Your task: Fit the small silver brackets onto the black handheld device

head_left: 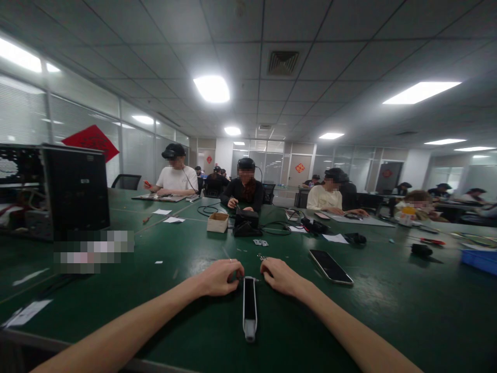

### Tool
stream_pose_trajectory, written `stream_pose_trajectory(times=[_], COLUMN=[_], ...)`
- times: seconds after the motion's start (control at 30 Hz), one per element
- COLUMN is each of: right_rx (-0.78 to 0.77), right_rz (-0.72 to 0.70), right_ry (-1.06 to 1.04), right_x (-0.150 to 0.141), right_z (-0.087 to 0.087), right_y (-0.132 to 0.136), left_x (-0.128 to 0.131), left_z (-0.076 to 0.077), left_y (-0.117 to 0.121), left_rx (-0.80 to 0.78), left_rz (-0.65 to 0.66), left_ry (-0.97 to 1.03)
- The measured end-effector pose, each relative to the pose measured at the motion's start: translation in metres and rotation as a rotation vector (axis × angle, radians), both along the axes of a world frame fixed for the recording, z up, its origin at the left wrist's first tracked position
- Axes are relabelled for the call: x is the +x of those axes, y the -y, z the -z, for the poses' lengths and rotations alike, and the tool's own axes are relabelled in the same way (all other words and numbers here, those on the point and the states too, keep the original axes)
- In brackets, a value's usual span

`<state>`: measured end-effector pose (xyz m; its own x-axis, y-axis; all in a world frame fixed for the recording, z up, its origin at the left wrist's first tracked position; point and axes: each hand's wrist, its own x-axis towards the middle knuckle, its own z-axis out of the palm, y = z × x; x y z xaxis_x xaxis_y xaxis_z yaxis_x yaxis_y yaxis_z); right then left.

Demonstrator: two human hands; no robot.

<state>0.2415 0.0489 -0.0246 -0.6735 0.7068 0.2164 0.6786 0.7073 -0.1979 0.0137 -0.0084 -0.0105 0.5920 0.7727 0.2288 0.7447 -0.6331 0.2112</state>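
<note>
My left hand [220,277] and my right hand [280,275] rest on the green table [388,311], both with fingers curled, meeting at the far end of a long narrow black-and-silver device [249,308] that lies lengthwise toward me. What the fingers pinch is too small to make out. A small metal piece [261,256] lies just beyond my right hand.
A black phone [331,267] lies to the right. A cardboard box [218,221], a black device with cables [246,224] and small grey parts [260,242] sit further out. An open computer case [54,191] stands at left. Several people work across the table. A blue tray [479,259] is at far right.
</note>
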Motion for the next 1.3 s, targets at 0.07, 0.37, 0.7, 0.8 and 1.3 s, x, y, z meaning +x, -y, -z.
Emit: stream_pose_trajectory(times=[0.07, 0.37, 0.7, 0.8, 1.3], right_rx=[0.022, -0.003, -0.047, -0.094, -0.280], right_rz=[-0.020, -0.029, -0.028, -0.054, -0.169], right_ry=[-0.001, -0.008, -0.007, -0.021, -0.111], right_x=[0.000, 0.003, 0.005, 0.004, 0.003], right_z=[0.003, 0.003, -0.004, -0.006, -0.011], right_y=[-0.002, -0.002, 0.003, 0.005, 0.008], left_x=[0.000, 0.000, 0.000, 0.001, 0.003], left_z=[0.001, 0.003, 0.001, 0.001, -0.001], left_y=[-0.001, -0.003, -0.002, -0.001, 0.001], left_rx=[0.010, 0.007, 0.006, 0.003, 0.007], left_rz=[0.005, -0.015, 0.001, -0.001, -0.022], left_ry=[-0.003, -0.008, -0.006, -0.015, -0.062])
